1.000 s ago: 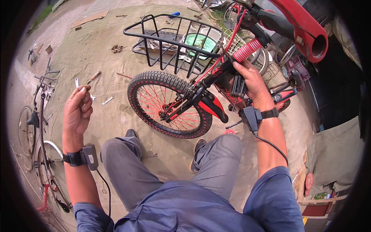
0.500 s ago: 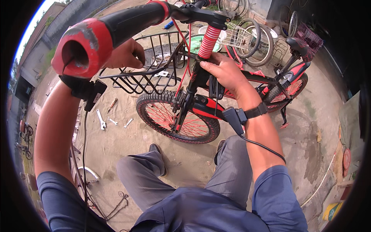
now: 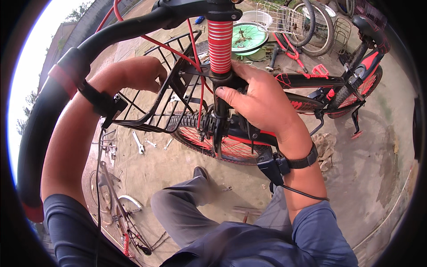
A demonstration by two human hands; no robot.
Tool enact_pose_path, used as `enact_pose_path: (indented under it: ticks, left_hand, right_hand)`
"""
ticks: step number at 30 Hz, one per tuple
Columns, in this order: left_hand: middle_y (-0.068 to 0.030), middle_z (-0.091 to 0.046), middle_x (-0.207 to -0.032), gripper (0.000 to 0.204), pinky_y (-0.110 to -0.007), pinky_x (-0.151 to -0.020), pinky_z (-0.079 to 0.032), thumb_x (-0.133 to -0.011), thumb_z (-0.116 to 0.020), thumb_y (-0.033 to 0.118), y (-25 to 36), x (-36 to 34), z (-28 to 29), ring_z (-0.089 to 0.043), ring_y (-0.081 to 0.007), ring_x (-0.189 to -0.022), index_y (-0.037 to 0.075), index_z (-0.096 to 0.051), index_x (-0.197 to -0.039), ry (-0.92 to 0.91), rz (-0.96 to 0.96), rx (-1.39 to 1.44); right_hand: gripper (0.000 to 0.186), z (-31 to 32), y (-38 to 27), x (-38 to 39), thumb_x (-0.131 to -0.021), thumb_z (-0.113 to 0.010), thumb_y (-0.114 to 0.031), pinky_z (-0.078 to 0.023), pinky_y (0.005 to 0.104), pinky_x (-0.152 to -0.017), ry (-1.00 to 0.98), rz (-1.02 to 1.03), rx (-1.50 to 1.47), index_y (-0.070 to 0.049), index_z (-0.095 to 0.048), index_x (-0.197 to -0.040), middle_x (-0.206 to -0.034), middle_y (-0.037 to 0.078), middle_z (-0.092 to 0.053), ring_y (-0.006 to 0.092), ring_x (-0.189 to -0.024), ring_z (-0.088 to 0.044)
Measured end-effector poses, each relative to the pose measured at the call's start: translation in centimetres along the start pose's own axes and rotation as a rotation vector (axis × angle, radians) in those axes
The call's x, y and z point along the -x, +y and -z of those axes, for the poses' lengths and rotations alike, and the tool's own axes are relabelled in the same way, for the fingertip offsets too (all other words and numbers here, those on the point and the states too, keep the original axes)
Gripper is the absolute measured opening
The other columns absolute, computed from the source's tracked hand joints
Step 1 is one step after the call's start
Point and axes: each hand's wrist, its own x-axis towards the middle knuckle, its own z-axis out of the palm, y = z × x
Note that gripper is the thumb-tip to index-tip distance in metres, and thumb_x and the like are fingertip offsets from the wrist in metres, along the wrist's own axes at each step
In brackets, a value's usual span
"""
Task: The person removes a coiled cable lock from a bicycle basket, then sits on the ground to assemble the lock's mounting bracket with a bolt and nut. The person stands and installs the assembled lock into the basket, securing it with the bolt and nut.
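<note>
A black and red bicycle stands before me, with its handlebar [image 3: 118, 29] close to the camera and a red-striped steerer [image 3: 219, 46] below. My right hand [image 3: 255, 98] grips the head tube just beneath the stripes, thumb across its front. My left hand [image 3: 142, 73] reaches under the handlebar to the black wire basket [image 3: 158, 115] on the front, fingers curled; what is in them is hidden. Red cables [image 3: 195, 64] run between my hands down toward the knobby front tyre [image 3: 182, 124] and its red fender [image 3: 247, 138].
Bicycle wheels with a white basket [image 3: 278, 18] and a green basin [image 3: 247, 38] lie behind. Wrenches [image 3: 138, 142] are on the ground at left, near bicycle parts [image 3: 115, 204]. A bundled cloth [image 3: 324, 151] lies at right; my shoe [image 3: 200, 172] is below the front wheel.
My left hand has moved from the left, where it held a small wrench, up to the basket under the handlebar. My view has tilted up, nearer the handlebar and head tube.
</note>
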Motion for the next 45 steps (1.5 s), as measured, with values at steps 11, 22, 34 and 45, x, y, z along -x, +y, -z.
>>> enact_pose_path:
  ticks: [11,22,34,45]
  left_hand:
    - [-0.01,-0.078,-0.102,0.04,-0.041,-0.09,-0.054,-0.074,-0.088,0.014,-1.2,-4.1,-3.3,-0.073,-0.0275,-0.096,0.009,-0.077,-0.112,-0.141,-0.208,0.479]
    - [-0.011,-0.076,-0.1,0.034,-0.04,-0.088,-0.055,-0.077,-0.085,0.012,-1.3,-4.1,-3.4,-0.072,-0.0275,-0.096,0.006,-0.076,-0.11,-0.104,-0.24,0.451]
    - [0.0017,-0.044,-0.073,0.021,-0.018,-0.041,-0.023,-0.097,-0.064,0.019,-5.8,1.1,-0.6,-0.03,-0.0036,-0.05,0.003,-0.052,-0.103,0.171,-0.422,1.76]
    - [-0.0005,-0.058,-0.079,0.028,-0.019,-0.051,-0.046,-0.095,-0.074,0.015,-3.7,1.3,0.3,-0.055,-0.0075,-0.072,-0.002,-0.059,-0.112,-0.132,-0.342,1.519]
  right_hand:
    - [0.054,1.2,-0.8,-0.1,-0.089,-0.077,-0.023,-0.05,0.0386,-0.1,-0.112,-0.071,0.019,0.002,-0.061,-0.135,-0.121,0.022,-0.07,0.0348,-0.112,-0.068]
    - [0.056,1.2,-0.7,0.0,-0.089,-0.078,-0.025,-0.05,0.0384,-0.1,-0.102,-0.067,0.009,0.002,-0.061,-0.135,-0.122,0.022,-0.07,0.0359,-0.113,-0.068]
    - [0.042,0.5,0.1,0.0,-0.088,-0.075,-0.023,-0.053,0.0445,-0.087,-0.014,-0.012,-0.033,-0.003,-0.068,-0.124,-0.107,0.022,-0.073,0.0421,-0.1,-0.069]
    - [0.059,1.2,-0.3,0.1,-0.091,-0.076,-0.021,-0.051,0.0355,-0.099,-0.139,-0.113,-0.019,0.004,-0.057,-0.141,-0.123,0.017,-0.07,0.0211,-0.11,-0.066]
